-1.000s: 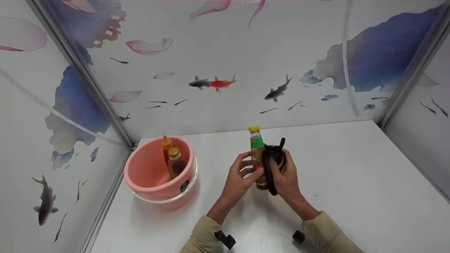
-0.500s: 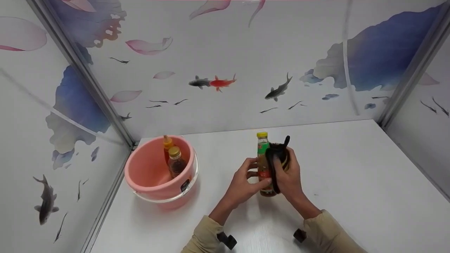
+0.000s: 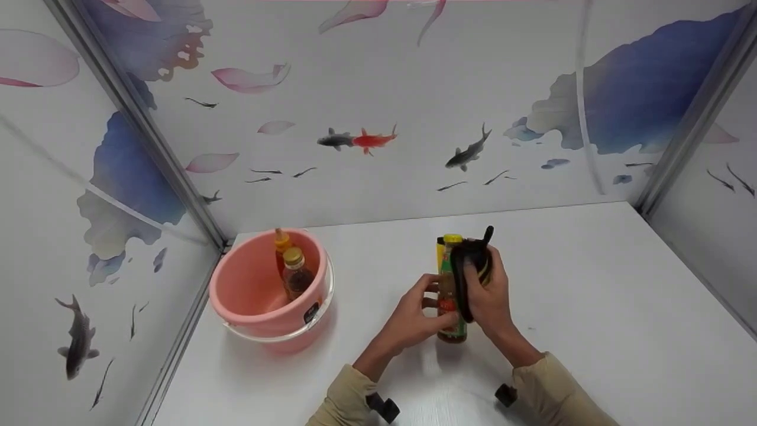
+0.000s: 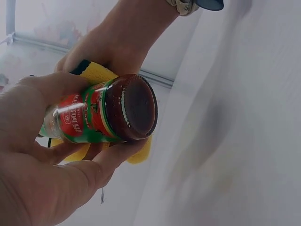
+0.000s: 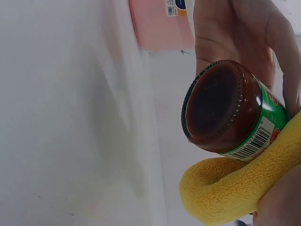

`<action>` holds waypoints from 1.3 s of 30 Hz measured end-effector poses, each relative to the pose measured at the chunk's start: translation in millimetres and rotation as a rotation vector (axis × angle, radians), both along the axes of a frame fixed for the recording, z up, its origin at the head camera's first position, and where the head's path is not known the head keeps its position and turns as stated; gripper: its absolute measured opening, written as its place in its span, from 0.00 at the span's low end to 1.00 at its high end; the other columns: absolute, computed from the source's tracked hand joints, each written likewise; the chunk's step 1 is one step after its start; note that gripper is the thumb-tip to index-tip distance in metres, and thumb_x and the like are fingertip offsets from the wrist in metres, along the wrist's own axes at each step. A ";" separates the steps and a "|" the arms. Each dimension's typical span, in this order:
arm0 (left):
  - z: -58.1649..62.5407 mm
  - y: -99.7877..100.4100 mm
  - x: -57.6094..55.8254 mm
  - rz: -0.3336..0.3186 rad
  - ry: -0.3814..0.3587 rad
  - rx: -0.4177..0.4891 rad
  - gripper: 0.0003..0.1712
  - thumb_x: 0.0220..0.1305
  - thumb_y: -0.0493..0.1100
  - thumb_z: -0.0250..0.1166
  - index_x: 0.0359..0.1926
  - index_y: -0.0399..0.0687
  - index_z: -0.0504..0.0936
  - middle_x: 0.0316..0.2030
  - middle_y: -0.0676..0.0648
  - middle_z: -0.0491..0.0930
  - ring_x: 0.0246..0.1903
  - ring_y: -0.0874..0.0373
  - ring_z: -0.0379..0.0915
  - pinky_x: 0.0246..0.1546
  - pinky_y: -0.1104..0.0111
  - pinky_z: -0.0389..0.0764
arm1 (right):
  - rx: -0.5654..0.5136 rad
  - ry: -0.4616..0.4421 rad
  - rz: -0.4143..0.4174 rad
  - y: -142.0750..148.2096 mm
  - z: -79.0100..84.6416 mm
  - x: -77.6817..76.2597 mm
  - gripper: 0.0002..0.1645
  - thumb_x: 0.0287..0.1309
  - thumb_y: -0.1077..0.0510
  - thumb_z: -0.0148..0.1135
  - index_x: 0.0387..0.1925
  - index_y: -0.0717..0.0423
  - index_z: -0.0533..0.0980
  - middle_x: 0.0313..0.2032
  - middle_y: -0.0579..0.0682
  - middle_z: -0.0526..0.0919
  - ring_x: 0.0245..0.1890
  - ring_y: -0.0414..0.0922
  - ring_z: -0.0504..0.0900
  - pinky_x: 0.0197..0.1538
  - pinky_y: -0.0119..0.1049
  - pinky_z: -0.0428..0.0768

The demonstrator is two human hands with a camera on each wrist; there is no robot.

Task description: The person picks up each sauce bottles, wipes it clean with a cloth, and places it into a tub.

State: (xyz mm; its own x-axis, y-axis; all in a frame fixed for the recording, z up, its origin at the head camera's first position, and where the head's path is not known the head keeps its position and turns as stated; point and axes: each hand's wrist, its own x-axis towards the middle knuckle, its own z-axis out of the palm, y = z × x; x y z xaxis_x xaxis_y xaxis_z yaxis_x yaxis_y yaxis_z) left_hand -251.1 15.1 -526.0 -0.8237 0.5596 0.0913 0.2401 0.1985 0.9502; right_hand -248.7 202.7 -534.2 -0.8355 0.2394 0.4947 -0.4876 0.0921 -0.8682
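Note:
A glass sauce bottle with a yellow cap and a green and red label is tilted in my left hand, thumb and fingers around its body. Its dark round base faces the wrist cameras. My right hand grips a cleaning cloth, black on one side and fluffy yellow on the other. In the right wrist view, the yellow side of the cloth lies along the labelled bottle. Part of the cloth also shows behind the bottle in the left wrist view. The right side of the bottle is hidden by the cloth in the head view.
A pink bucket with a clear handle stands on the left of the white table. Inside are a gold-capped bottle of dark liquid and a yellow-topped squeeze bottle. Printed panels enclose the table's back and sides.
Bottle and cloth have shifted rightward, and the bottle has come nearer to me. The cloth's yellow edge now shows left of the bottle's neck. Both hands keep their hold.

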 end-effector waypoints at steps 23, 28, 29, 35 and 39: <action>6.7 -1.4 -9.2 0.213 -0.036 0.346 0.39 0.69 0.48 0.77 0.75 0.52 0.69 0.69 0.44 0.74 0.63 0.49 0.80 0.67 0.57 0.83 | 0.014 -0.045 0.034 -14.5 -1.1 7.0 0.24 0.77 0.58 0.66 0.69 0.50 0.75 0.55 0.49 0.84 0.49 0.48 0.85 0.47 0.34 0.86; 5.8 -1.7 -9.0 0.196 -0.044 0.374 0.38 0.70 0.48 0.76 0.75 0.59 0.68 0.70 0.47 0.72 0.65 0.50 0.78 0.67 0.56 0.82 | 0.016 -0.035 0.027 -16.3 -1.8 7.9 0.23 0.76 0.59 0.66 0.68 0.51 0.76 0.54 0.50 0.84 0.48 0.48 0.84 0.47 0.34 0.86; 5.1 -1.5 -8.3 0.188 -0.045 0.367 0.38 0.70 0.48 0.76 0.75 0.61 0.68 0.70 0.48 0.72 0.66 0.51 0.78 0.67 0.56 0.82 | 0.016 -0.034 0.025 -16.0 -1.8 8.0 0.23 0.76 0.59 0.66 0.68 0.51 0.75 0.54 0.50 0.84 0.48 0.48 0.84 0.47 0.34 0.86; -0.7 1.7 -6.7 0.123 -0.014 0.284 0.38 0.74 0.49 0.73 0.79 0.67 0.67 0.69 0.49 0.75 0.67 0.54 0.77 0.69 0.53 0.80 | -0.001 -0.035 0.011 -12.6 -0.8 7.1 0.22 0.78 0.59 0.63 0.69 0.53 0.74 0.57 0.49 0.83 0.54 0.49 0.82 0.52 0.33 0.85; -2.0 3.6 -7.0 0.106 0.016 0.233 0.37 0.76 0.49 0.70 0.80 0.63 0.67 0.72 0.51 0.75 0.70 0.53 0.75 0.74 0.53 0.76 | -0.016 -0.046 0.005 -11.0 -1.3 6.1 0.22 0.79 0.58 0.62 0.69 0.52 0.73 0.58 0.48 0.82 0.56 0.49 0.82 0.55 0.33 0.84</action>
State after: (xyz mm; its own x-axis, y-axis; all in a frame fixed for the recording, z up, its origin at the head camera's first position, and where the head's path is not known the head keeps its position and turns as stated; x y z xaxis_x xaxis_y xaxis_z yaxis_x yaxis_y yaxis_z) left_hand -258.1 18.7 -528.1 -0.8743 0.4323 0.2207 0.2447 -0.0003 0.9696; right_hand -242.7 191.7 -535.5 -0.8584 0.2430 0.4517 -0.4475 0.0758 -0.8911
